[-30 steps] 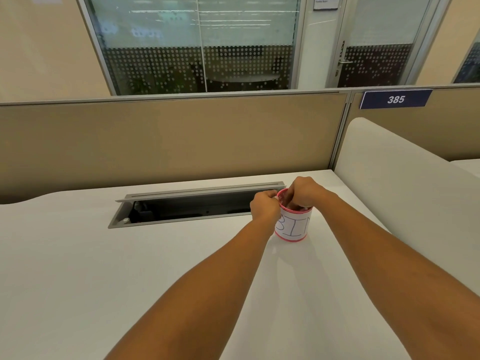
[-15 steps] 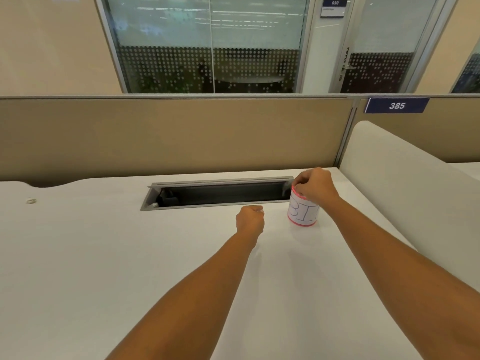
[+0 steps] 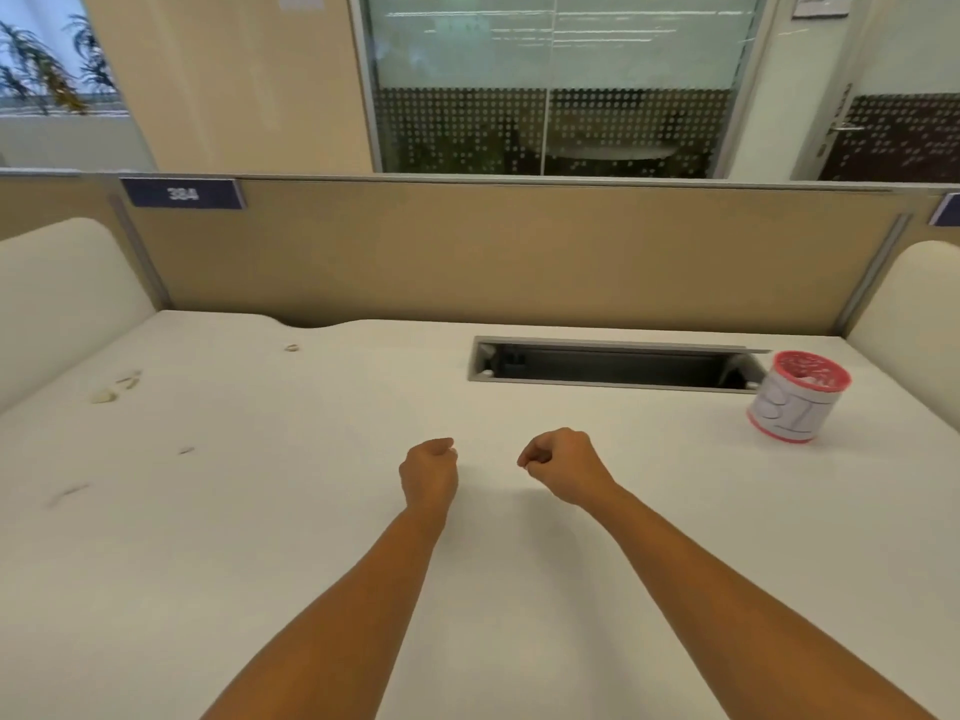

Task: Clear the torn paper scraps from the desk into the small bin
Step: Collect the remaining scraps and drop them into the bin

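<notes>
The right hand (image 3: 566,467) is off the rim of the bin (image 3: 795,402) now and hangs over the middle of the desk (image 3: 311,537), fingers curled in, near the left hand (image 3: 428,472), which has drawn back from the bin too. Both are well apart from the bin, which now stands alone at the far right. The view has swung left, so paper scraps (image 3: 102,396) on the desk's left side have come into sight.

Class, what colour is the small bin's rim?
Red; the bin rim shows best in head view.

White desk (image 3: 311,511); red-rimmed white bin (image 3: 795,402); beige partition (image 3: 519,252).
</notes>
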`<state>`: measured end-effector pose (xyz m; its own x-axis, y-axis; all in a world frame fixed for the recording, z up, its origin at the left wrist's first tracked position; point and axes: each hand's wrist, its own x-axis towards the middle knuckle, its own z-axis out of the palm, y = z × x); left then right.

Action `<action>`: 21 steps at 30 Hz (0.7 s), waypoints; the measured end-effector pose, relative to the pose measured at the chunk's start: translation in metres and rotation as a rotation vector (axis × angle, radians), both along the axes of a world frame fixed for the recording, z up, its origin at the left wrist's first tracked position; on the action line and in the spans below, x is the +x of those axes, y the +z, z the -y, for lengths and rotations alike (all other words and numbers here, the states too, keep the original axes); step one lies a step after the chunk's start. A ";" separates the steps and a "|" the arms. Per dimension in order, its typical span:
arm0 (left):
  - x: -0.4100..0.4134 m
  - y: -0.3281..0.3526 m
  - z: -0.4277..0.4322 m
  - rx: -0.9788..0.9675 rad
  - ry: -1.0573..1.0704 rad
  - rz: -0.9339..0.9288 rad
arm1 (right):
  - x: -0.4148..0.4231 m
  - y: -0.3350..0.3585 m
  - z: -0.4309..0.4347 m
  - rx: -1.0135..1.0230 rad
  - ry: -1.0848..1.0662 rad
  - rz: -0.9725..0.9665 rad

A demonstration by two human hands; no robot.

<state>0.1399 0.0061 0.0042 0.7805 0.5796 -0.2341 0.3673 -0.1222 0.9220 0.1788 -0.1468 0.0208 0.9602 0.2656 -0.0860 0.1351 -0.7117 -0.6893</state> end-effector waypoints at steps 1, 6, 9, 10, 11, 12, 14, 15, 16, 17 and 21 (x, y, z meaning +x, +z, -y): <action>-0.009 -0.002 -0.023 0.025 0.037 0.011 | -0.005 -0.003 -0.019 0.004 0.018 -0.010; -0.050 -0.019 -0.143 0.438 0.106 -0.017 | -0.023 -0.019 -0.110 0.018 0.088 -0.021; -0.070 -0.033 -0.214 0.687 0.108 -0.152 | -0.029 -0.026 -0.157 0.037 0.115 -0.006; -0.076 -0.036 -0.234 0.703 0.133 -0.179 | -0.031 -0.028 -0.171 0.039 0.120 0.001; -0.082 -0.038 -0.253 0.703 0.160 -0.195 | -0.031 -0.029 -0.184 0.038 0.127 0.007; -0.086 -0.040 -0.269 0.699 0.188 -0.210 | -0.032 -0.031 -0.196 0.036 0.137 0.011; -0.092 -0.042 -0.297 0.692 0.244 -0.266 | -0.032 -0.034 -0.218 0.028 0.153 0.011; -0.093 -0.042 -0.308 0.680 0.267 -0.309 | -0.032 -0.035 -0.228 0.025 0.158 0.008; -0.094 -0.043 -0.318 0.657 0.286 -0.355 | -0.033 -0.037 -0.236 0.024 0.162 0.006; -0.094 -0.043 -0.327 0.629 0.302 -0.393 | -0.033 -0.038 -0.244 0.026 0.166 0.004; -0.081 -0.046 -0.351 0.610 0.269 -0.441 | -0.033 -0.046 -0.270 0.012 0.206 0.020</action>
